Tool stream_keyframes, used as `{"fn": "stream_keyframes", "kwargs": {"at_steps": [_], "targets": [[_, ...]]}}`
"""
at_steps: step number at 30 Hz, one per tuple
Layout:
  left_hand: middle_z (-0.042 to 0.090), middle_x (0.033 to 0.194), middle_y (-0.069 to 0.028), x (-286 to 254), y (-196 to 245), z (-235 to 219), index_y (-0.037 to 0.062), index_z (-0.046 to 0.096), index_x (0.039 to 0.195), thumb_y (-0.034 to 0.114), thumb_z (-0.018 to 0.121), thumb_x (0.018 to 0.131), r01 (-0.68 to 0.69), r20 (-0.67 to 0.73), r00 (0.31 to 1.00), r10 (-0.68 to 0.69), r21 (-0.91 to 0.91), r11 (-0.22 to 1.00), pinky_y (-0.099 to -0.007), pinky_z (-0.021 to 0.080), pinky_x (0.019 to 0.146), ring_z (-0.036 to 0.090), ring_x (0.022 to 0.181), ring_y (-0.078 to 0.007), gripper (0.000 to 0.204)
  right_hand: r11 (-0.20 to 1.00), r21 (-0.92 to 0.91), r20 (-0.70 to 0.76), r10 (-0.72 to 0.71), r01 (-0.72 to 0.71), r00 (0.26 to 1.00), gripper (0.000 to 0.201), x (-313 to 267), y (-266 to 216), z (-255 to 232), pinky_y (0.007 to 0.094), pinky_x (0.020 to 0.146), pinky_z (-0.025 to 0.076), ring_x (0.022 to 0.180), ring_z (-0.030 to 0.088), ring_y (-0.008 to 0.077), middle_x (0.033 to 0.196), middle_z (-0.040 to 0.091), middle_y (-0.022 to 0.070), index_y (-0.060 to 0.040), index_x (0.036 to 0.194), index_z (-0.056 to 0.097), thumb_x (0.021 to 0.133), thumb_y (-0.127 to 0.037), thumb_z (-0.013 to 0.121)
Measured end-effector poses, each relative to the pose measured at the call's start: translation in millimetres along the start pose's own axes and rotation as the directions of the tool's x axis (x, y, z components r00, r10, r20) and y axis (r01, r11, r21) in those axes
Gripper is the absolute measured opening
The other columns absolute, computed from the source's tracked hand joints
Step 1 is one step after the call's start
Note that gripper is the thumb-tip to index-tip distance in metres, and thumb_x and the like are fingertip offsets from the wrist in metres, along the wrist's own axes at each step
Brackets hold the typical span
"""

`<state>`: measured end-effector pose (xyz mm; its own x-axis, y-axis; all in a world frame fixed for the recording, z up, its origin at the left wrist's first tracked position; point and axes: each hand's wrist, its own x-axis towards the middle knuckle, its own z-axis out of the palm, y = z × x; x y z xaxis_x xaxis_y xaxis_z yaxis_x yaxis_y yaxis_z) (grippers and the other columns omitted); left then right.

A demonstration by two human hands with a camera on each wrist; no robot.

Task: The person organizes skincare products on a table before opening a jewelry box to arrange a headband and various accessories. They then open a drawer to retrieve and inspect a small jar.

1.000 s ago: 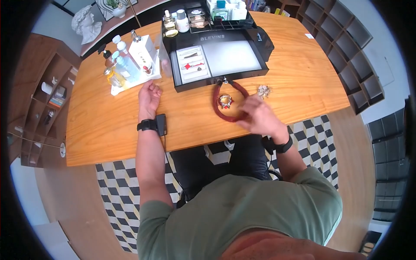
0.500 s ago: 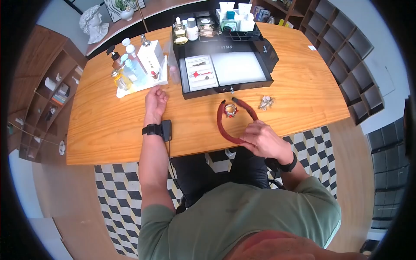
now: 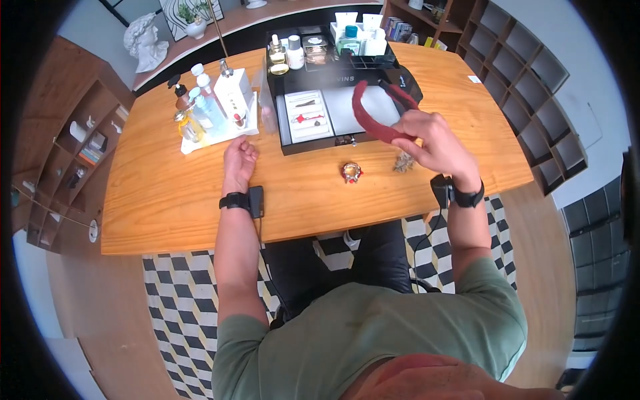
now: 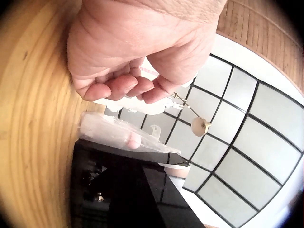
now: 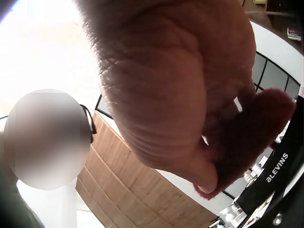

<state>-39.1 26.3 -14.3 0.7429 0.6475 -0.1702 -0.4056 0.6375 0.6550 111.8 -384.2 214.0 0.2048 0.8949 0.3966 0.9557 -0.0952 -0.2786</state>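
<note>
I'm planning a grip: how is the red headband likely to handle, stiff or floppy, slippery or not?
Probably fairly stiff: the red headband holds an open curve in the air. Likely not slippery, since its surface looks fuzzy. It seems light, as the right hand alone holds it up.

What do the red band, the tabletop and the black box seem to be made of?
Red band: probably velvet or plush fabric, matte, judging by its fuzzy edge.
Tabletop: wood or veneer, slightly glossy; grain shows.
Box: likely plastic or acrylic, glossy, given its mirror-like reflections.
</note>
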Motion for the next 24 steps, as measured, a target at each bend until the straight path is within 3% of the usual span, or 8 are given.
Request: {"fn": "stream_keyframes", "kwargs": {"at_steps": [6,24], "targets": [[0.046,0.067,0.0014,3,0,-3,0.0087,0.056,0.090,0.010,0.061,0.094,0.017,-0.007,1.000,-0.017,-0.019,1.000,-0.0306,0.042,0.057,0.045,0.058,-0.0128,0.007,0.994,0.105,0.182,0.012,-0.032,0.983,0.015,31,28,20,0.0435,0.077,0.051,0.085,0.065,0.0386,0.088,0.069,0.0202,0.0027,0.095,0.071,0.086,-0.009,0.070],[0.044,0.066,0.0026,-3,1,4,0.0119,0.053,0.092,0.011,0.063,0.094,0.009,0.009,1.000,-0.010,0.025,1.000,-0.0306,0.041,0.056,0.044,0.057,-0.0121,0.010,0.999,0.037,0.174,0.029,-0.036,0.984,0.008,58,63,56,0.0431,0.080,0.051,0.089,0.064,0.0394,0.089,0.068,0.0213,-0.0001,0.088,0.072,0.083,-0.006,0.067]]}}
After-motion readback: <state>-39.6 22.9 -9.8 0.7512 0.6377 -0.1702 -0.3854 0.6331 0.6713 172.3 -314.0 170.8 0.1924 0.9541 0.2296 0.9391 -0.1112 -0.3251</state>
